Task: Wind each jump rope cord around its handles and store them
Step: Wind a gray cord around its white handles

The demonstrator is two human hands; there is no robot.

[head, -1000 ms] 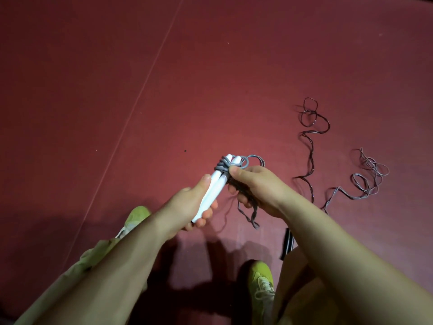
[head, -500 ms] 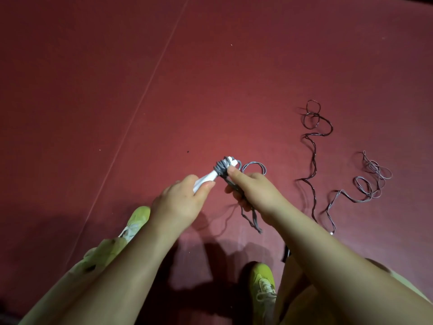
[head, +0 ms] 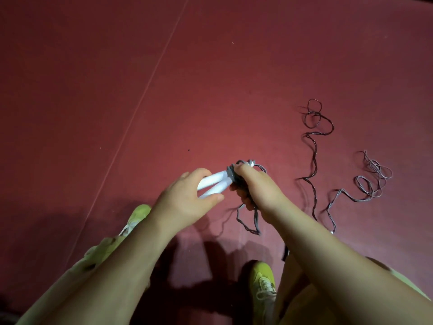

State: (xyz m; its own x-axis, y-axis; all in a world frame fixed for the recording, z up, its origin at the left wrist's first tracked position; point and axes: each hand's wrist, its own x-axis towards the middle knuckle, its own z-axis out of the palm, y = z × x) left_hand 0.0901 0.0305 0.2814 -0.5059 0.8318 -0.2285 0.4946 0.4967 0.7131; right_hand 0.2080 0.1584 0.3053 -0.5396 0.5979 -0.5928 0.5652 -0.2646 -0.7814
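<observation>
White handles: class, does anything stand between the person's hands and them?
Nothing visible does. The left hand already grips the white handles, and the right hand holds the grey cord wound at their far end.
</observation>
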